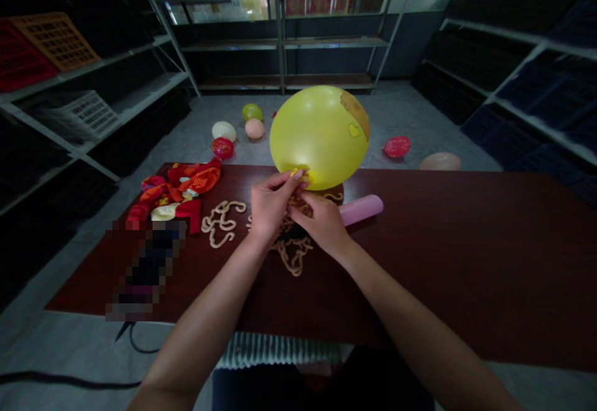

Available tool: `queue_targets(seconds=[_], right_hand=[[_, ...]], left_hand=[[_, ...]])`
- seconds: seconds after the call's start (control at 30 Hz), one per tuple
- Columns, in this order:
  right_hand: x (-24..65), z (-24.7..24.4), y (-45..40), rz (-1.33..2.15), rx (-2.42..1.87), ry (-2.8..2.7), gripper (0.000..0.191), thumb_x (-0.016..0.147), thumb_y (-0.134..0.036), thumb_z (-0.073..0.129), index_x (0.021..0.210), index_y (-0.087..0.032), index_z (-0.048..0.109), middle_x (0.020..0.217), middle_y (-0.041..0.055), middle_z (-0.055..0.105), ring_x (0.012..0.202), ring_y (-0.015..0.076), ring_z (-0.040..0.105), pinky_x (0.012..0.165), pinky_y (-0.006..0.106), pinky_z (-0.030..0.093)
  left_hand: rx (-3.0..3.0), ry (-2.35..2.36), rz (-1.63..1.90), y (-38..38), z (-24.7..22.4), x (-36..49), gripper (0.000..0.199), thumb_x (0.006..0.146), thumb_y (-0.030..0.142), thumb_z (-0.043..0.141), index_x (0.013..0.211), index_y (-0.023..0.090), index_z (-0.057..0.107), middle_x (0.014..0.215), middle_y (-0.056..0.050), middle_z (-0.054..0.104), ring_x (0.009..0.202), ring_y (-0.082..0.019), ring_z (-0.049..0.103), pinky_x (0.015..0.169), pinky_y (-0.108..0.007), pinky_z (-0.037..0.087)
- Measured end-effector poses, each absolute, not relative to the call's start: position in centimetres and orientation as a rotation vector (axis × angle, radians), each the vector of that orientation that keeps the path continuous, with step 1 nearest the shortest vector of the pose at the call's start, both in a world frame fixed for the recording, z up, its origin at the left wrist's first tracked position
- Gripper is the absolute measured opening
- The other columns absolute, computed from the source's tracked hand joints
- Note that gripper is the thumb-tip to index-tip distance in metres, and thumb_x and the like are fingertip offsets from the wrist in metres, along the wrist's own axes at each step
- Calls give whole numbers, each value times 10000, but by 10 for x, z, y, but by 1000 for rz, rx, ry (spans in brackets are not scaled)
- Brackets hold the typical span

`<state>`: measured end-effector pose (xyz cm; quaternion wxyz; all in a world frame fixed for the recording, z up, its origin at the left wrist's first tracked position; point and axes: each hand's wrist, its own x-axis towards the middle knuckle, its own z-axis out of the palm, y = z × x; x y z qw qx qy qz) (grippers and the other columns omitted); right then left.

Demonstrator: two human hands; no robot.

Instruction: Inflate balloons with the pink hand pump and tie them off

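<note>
A large inflated yellow balloon (pixel 317 134) with a printed patch at its upper right is up in front of me, over the table's far edge. My left hand (pixel 275 203) pinches its neck between thumb and fingers. Just below and to the right, my right hand (pixel 321 218) has its fingers closed close to the neck; what they hold is hidden. Beneath both hands lies a tangle of tan cord (pixel 293 258). A pink tube-shaped pump (pixel 364 209) lies to the right of my right hand, partly covered by it.
Uninflated balloons (pixel 181 184) are heaped at the table's (pixel 443 262) far left, beside another tan cord piece (pixel 222 221). A blurred-out dark object (pixel 149 271) lies at front left. Several inflated balloons (pixel 224 131) rest on the floor beyond. Shelves with crates (pixel 56 41) line the walls.
</note>
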<state>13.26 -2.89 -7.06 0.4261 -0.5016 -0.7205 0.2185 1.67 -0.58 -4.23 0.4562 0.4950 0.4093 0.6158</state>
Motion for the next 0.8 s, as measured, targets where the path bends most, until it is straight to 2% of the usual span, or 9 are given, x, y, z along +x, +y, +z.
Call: queue_targets(seconds=[0.2,0.37,0.47,0.57,0.73,0.8], right_hand=[[135,-72,-26,709,-1158,-1564,163,894,-323,616,938,-229,742,863,30,765,750,183,696,731,319,519],[132,-69,-29,754,-1176,-1580,212,868,-385,648,971,-214,720,906,42,752,778,191,681,705,319,501],[131,-72,-28,693,-1246,-1617,185,864,-379,650,882,-202,699,828,43,721,741,192,648,702,330,480],[134,-74,-25,832,-1148,-1548,184,897,-367,603,829,-212,676,799,23,698,763,175,643,716,311,482],[147,-61,-20,1136,-858,-1277,324,902,-450,596,674,-221,578,619,-35,525,572,105,509,571,255,413],[153,-54,-17,1218,-772,-1108,330,872,-470,621,663,-229,537,601,-45,464,553,99,462,549,250,387]], left_hand=[[1318,961,1540,-8,-40,16,117,829,291,783,888,200,828,910,-71,776,873,-188,721,836,-292,560],[1168,933,1521,-7,-39,16,139,797,297,809,901,206,827,903,-66,779,828,-185,722,810,-302,573],[1163,915,1483,-9,-41,18,142,792,305,814,897,210,829,890,-61,778,835,-183,719,812,-295,568],[1186,906,1474,-8,-42,17,155,806,320,807,913,210,829,898,-62,775,868,-188,713,839,-301,559],[1086,874,1571,4,-42,4,128,788,295,824,880,206,821,980,-53,762,920,-159,676,856,-259,527],[931,793,1515,7,-41,1,97,788,265,820,852,192,810,986,-50,751,888,-133,657,795,-221,519]])
